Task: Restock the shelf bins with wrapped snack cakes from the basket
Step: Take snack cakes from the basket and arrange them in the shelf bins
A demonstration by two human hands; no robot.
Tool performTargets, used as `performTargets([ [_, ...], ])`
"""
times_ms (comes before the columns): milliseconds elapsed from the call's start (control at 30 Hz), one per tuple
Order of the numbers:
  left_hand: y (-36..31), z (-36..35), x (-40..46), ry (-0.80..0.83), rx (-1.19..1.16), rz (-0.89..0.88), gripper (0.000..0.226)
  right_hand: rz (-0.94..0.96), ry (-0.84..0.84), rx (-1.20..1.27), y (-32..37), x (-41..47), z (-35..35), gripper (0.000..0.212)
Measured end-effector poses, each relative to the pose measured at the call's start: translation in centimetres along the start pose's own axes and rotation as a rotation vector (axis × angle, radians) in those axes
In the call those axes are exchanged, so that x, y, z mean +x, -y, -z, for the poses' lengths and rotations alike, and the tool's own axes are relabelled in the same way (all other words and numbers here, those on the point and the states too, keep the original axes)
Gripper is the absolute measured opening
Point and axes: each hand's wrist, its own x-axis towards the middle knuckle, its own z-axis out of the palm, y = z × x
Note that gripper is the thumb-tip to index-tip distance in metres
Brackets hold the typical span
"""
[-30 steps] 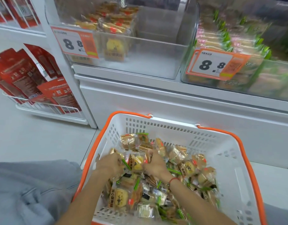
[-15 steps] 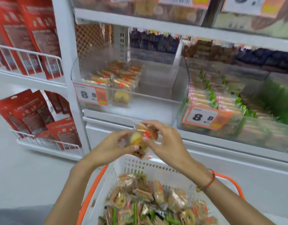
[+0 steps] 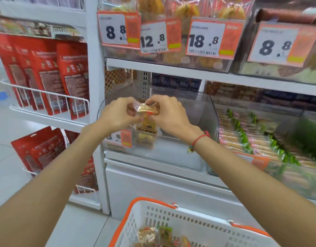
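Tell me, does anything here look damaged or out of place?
Nothing stands out. Both hands, left hand and right hand, hold wrapped snack cakes over the clear bin.

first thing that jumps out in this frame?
Dead centre, the left hand and right hand together pinch wrapped snack cakes just above the clear shelf bin on the middle shelf. Above them, big orange-edged price tags line the top shelf. Red pouches fill the wire racks at left, and the white basket with orange rim sits bottom centre, holding more cakes.
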Motion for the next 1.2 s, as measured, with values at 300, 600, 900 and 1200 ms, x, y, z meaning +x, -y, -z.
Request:
performTargets([
  [300,1.8,-0.8,0.9,0.182,0.194,0.026,0.021,-0.132,0.348,0.196,-3.1,0.3,-2.9,0.029],
  [600,0.7,-0.5,1.5,0.102,0.161,0.043,0.018,-0.242,0.171,0.283,-2.7,1.0,-3.7,0.028],
  [900,1.0,-1.5,1.8,0.241,0.388,0.124,0.014,-0.333,0.356,0.274,-3.0,1.3,-4.2,0.023],
  [1200,-2.3,-3.3,-5.8,-0.116,0.035,0.09,0.011,-0.019,-0.016,0.156,-3.6,-6.5,-0.3,0.017],
])
